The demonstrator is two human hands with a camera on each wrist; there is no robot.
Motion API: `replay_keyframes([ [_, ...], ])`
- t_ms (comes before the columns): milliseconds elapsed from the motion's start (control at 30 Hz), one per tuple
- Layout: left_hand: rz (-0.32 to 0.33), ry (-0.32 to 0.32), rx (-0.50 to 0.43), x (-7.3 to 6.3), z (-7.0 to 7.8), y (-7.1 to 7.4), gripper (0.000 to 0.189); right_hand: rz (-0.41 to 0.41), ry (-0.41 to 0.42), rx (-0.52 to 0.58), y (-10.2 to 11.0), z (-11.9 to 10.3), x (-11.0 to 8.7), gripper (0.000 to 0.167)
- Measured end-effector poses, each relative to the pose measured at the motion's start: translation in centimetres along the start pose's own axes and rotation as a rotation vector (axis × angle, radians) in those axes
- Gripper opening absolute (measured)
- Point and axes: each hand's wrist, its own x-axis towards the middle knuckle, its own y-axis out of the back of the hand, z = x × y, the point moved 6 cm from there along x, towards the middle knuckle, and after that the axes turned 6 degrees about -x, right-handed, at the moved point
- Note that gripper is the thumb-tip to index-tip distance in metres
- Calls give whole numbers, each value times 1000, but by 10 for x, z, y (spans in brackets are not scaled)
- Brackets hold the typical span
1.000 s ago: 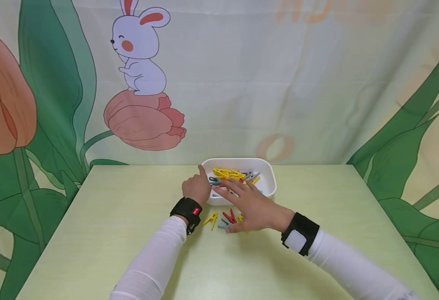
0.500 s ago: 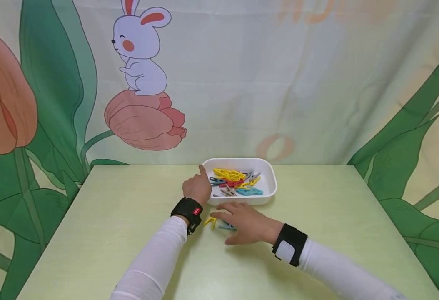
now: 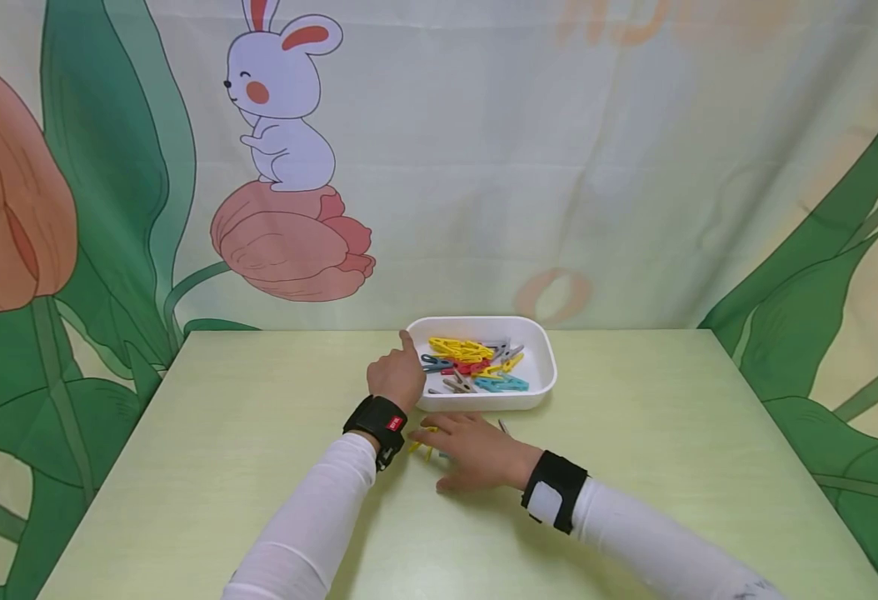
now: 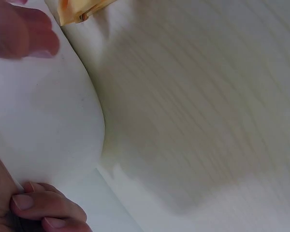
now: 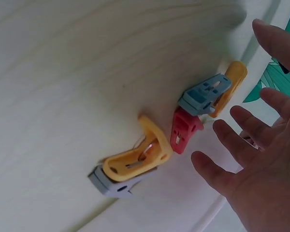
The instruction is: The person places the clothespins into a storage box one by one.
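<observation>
A white tray [image 3: 484,402] stands at the table's back edge, holding several clothespins in yellow, red, turquoise and grey. My left hand [image 3: 396,375] grips its left end; in the left wrist view curled fingers [image 4: 48,205] lie by the tray wall. My right hand [image 3: 476,452] hovers in front of the tray, palm down, its fingers spread with nothing held. Under it, the right wrist view shows a yellow clothespin [image 5: 140,162] against a grey one [image 5: 111,186], then a red one [image 5: 183,130], a blue one [image 5: 205,94] and another yellow one [image 5: 232,87].
The pale wooden-looking table [image 3: 281,467] spreads around both arms. Behind it hangs a printed curtain [image 3: 439,183] with a rabbit and tulips, close behind the tray.
My right hand has drawn back from over the tray, then shifted left over the loose clothespins, now hiding most of them. The left hand stays at the tray's left end.
</observation>
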Motion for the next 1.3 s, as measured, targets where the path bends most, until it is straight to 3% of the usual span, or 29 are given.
replay_keyframes([
  [200, -2, 1, 6, 0, 1, 0, 64, 3, -26, 3, 0, -2, 2, 67],
  [700, 16, -17, 5, -1, 1, 1, 62, 29, -21, -1, -9, -5, 4, 27],
  [1300, -23, 1, 17, -1, 1, -1, 65, 75, 0, 25, -1, 1, -20, 25],
])
